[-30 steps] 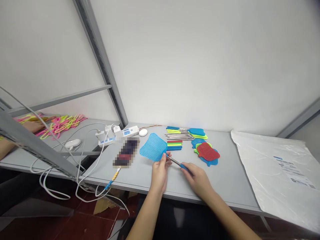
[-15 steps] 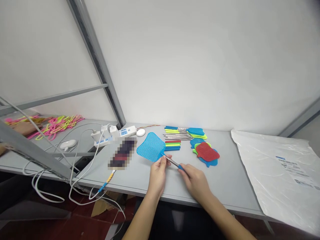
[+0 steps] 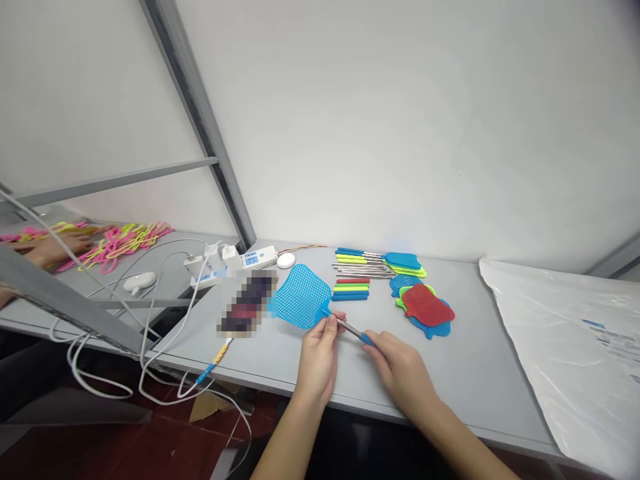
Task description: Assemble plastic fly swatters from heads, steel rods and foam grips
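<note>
A blue fly swatter (image 3: 303, 297) is held over the table between both hands, its perforated head toward the left. My left hand (image 3: 320, 353) is closed in a pinch where the head's neck meets the metal rod. My right hand (image 3: 400, 363) is wrapped round the blue handle, covering most of it. Beyond them lie several loose handles (image 3: 351, 289) in red, yellow-green and blue, and bare metal rods (image 3: 364, 270). Swatters with handles fitted (image 3: 403, 260) lie by the wall. To the right, red, green and blue swatter heads (image 3: 429, 305) are piled loosely.
A pixelated phone-like object (image 3: 247, 303) lies left, with a cable attached. Behind it are a power strip (image 3: 259, 257) with plugs and a white round device (image 3: 286, 260). A white plastic bag (image 3: 565, 347) covers the right side. Another person's hand (image 3: 57, 248) touches pink and yellow cords (image 3: 125, 247).
The view has shifted slightly, so the table's things sit a little farther right. Both my hands keep their hold on the swatter. The other person's hand at far left has moved.
</note>
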Demonstrator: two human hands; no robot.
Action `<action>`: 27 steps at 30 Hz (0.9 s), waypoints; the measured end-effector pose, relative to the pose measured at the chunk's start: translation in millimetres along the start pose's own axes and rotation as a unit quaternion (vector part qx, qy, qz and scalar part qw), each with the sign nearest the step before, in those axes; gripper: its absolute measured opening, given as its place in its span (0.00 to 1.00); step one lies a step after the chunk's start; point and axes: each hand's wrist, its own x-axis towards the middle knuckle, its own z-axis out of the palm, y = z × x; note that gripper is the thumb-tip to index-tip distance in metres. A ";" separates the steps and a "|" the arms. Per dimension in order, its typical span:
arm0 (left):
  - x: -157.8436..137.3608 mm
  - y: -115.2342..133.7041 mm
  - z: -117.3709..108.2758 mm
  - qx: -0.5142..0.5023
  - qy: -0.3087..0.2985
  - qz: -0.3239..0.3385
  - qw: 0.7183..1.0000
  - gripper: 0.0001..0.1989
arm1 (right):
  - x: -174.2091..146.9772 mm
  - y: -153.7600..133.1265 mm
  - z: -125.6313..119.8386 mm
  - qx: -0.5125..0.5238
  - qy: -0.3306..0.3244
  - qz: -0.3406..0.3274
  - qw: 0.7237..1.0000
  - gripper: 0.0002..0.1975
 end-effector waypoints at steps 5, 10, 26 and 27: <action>-3.4 -5.5 2.8 0.021 0.018 -0.001 1.000 0.14 | -2.1 6.2 -9.9 -0.023 0.003 0.005 1.000 0.12; -2.1 -9.3 11.3 -0.023 0.026 -0.007 0.999 0.12 | -3.2 12.0 -17.2 -0.079 0.024 -0.024 0.996 0.12; 8.9 -0.6 23.3 -0.016 -0.035 -0.080 0.996 0.14 | 21.9 8.5 -17.5 -0.219 0.038 -0.014 0.975 0.11; 7.6 -1.0 23.5 -0.004 -0.041 -0.083 0.996 0.15 | 22.9 8.4 -16.2 -0.215 0.038 -0.016 0.976 0.11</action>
